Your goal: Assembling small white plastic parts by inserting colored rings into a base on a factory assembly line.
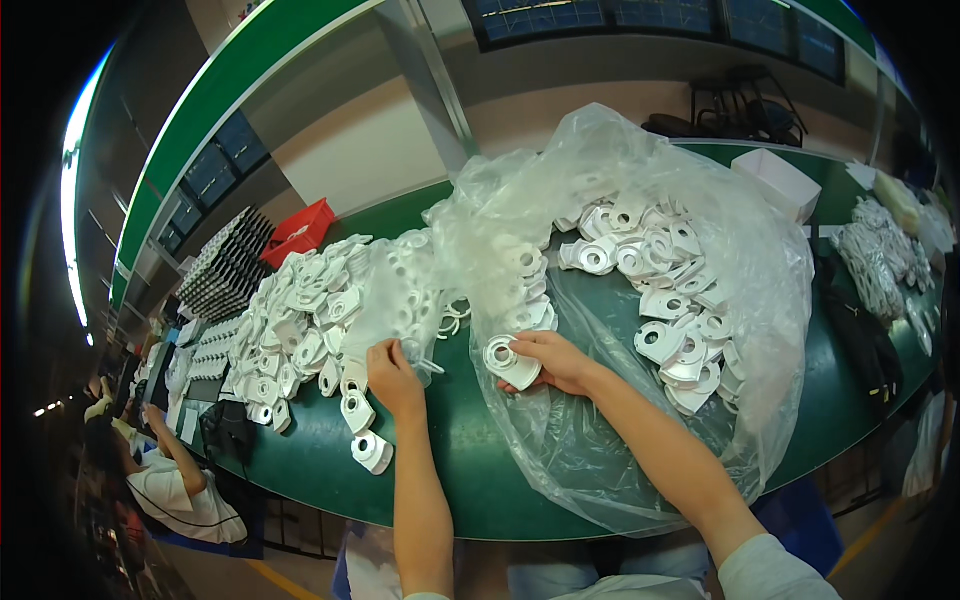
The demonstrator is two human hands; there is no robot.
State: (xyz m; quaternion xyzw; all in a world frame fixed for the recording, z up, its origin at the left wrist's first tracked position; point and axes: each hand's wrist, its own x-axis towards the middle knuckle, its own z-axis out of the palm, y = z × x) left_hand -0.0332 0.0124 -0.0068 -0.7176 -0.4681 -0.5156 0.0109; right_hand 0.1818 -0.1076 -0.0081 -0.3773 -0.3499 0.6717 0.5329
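Observation:
My right hand (556,362) grips a white plastic part (512,364) with a round collar and a hole, over the near left edge of a clear plastic bag (600,480). To its left, my left hand (396,380) is closed in a pinch. A thin white ring (431,367) shows at its fingertips, partly hidden by the fingers. More white rings (456,314) lie just beyond. Similar white parts (685,345) are spread inside the open bag. A large heap of white parts (300,320) covers the table left of my left hand.
The green table (450,470) curves across the view. A red bin (300,232) and stacked dark trays (225,265) stand at the far left, a white box (777,184) at the back right. White gloves (880,255) lie far right. Another person (185,480) works at the left.

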